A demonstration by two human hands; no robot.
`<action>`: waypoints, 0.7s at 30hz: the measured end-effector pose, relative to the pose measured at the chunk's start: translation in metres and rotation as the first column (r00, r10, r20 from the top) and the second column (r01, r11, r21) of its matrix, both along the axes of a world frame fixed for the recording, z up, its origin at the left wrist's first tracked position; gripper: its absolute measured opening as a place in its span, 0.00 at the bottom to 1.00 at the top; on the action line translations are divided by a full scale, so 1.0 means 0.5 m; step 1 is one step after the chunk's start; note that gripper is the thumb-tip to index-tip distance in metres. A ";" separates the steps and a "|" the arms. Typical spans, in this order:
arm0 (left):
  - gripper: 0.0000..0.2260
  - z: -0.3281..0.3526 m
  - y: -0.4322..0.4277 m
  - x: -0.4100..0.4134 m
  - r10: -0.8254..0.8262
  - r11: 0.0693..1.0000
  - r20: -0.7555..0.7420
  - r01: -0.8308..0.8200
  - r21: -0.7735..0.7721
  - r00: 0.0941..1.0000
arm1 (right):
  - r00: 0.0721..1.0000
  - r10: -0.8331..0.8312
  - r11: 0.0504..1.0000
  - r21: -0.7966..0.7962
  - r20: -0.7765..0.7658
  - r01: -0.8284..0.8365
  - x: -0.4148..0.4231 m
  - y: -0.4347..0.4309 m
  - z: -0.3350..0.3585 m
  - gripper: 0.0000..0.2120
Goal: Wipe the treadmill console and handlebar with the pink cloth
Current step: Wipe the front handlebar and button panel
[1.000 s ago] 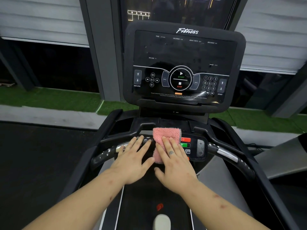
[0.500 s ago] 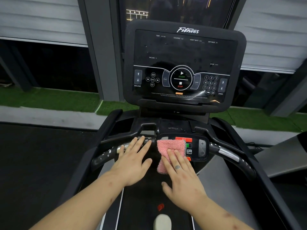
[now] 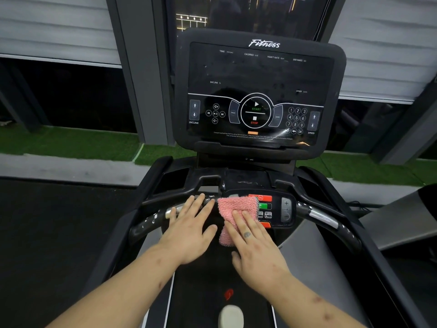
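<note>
Faced grey shutters (image 3: pixel 54 27) and green turf (image 3: pixel 71 143) beyond the console (image 3: pixel 260 74). Pressed the pink cloth (image 3: pixel 233 207) flat on the button panel (image 3: pixel 286 209) at lower centre with the right hand (image 3: pixel 257 254), fingers straight. Rested the left hand (image 3: pixel 189 233) open on the handlebar (image 3: pixel 324 217), holding nothing.

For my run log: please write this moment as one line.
right hand presses pink cloth on button panel | left hand flat on handlebar

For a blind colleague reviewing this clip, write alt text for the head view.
A person's right hand presses a folded pink cloth on a black treadmill's lower button panel, while the left hand rests flat on the black-and-silver handlebar. The dark console stands above.
</note>
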State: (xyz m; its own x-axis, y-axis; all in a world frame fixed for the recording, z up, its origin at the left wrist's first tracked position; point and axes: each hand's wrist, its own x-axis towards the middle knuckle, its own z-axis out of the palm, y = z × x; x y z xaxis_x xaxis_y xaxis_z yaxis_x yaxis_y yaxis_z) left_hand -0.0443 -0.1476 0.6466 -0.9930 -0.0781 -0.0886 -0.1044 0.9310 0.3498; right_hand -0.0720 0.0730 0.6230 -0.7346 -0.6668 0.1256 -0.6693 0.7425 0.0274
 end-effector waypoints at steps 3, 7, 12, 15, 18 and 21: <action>0.30 -0.001 -0.001 -0.001 0.002 1.000 0.001 -0.002 0.002 1.000 | 0.999 0.018 0.999 0.034 -0.045 -0.017 -0.005 0.030 -0.007 0.39; 0.30 0.001 -0.002 -0.001 0.003 1.000 0.000 -0.003 0.016 1.000 | 0.997 0.018 0.999 0.036 -0.070 -0.016 -0.001 0.043 -0.011 0.38; 0.30 0.001 0.002 0.000 0.009 1.000 -0.002 -0.009 0.022 1.000 | 0.998 0.056 0.998 0.029 -0.027 -0.055 -0.001 0.011 0.010 0.37; 0.30 0.002 0.001 -0.001 0.013 0.999 -0.004 -0.013 0.032 1.000 | 0.997 0.073 0.997 0.032 -0.034 -0.072 -0.007 0.003 0.012 0.37; 0.30 0.005 0.002 -0.001 0.014 0.999 0.003 -0.014 0.032 1.000 | 0.996 0.083 0.996 0.048 -0.042 -0.081 -0.011 0.013 0.015 0.38; 0.30 0.010 0.002 0.000 0.016 0.999 0.021 -0.017 0.034 1.000 | 0.995 0.087 0.994 0.068 -0.049 -0.084 -0.015 0.037 0.014 0.38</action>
